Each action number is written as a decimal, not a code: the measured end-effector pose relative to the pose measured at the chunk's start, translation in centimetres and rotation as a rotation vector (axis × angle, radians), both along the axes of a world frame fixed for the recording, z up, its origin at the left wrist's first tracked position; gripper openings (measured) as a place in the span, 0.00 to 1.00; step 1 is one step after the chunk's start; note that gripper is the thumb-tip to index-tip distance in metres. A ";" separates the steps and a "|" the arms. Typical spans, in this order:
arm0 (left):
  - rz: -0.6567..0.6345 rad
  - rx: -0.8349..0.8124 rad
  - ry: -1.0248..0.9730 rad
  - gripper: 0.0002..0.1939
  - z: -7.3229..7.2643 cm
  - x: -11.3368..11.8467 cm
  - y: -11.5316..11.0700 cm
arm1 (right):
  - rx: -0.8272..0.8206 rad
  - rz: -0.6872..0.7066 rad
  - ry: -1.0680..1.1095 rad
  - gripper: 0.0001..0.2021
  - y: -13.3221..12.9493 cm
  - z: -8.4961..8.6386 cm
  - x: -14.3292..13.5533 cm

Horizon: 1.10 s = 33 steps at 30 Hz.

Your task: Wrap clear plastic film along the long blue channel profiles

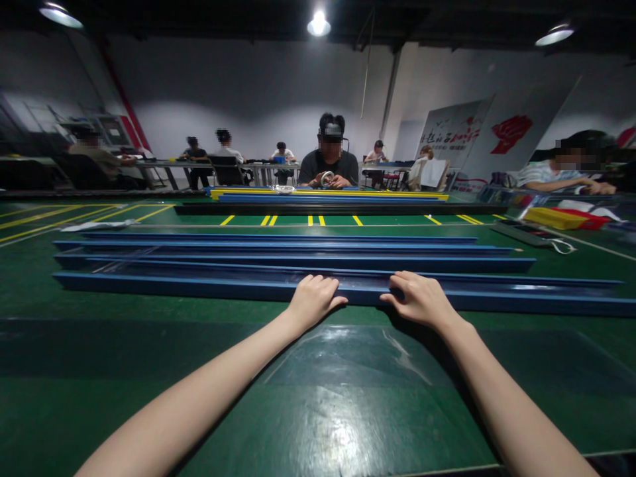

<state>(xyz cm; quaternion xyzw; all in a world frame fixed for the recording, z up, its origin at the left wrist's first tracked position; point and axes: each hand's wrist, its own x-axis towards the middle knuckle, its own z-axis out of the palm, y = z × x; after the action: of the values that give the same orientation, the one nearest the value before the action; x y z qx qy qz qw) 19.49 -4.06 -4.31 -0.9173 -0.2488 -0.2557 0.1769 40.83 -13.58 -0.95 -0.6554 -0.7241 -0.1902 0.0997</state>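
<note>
My left hand grips the near wall of a long blue channel strip, with the fingers curled over its edge and the thumb towards me. To its right, my right hand is closed on the same wall, its fingers bent into the channel and the thumb at the front face. This strip lies across the green table. Just behind it are other blue channel strips, roughly parallel. A clear plastic sheet lies on the table in front of the strip, under my forearms.
Farther back lie a black strip, a yellow strip and yellow tape marks. A dark tray sits at the right, near yellow and red items. A person sits opposite, holding a pale ring-shaped roll.
</note>
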 end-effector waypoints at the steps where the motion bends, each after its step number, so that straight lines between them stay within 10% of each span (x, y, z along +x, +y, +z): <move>1: 0.000 -0.002 0.000 0.18 0.0 0.0 0.0 | 0.000 0.001 0.002 0.14 0.0 0.0 0.0; 33: 0.052 0.008 -0.008 0.19 0.3 0.1 -0.3 | 0.029 0.095 0.044 0.13 0.5 -0.6 -1.2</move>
<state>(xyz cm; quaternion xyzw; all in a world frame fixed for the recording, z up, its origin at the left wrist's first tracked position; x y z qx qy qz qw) 19.63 -4.37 -4.03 -0.9087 -0.2723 -0.2556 0.1864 39.63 -13.12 -1.58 -0.6227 -0.7492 -0.1813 0.1343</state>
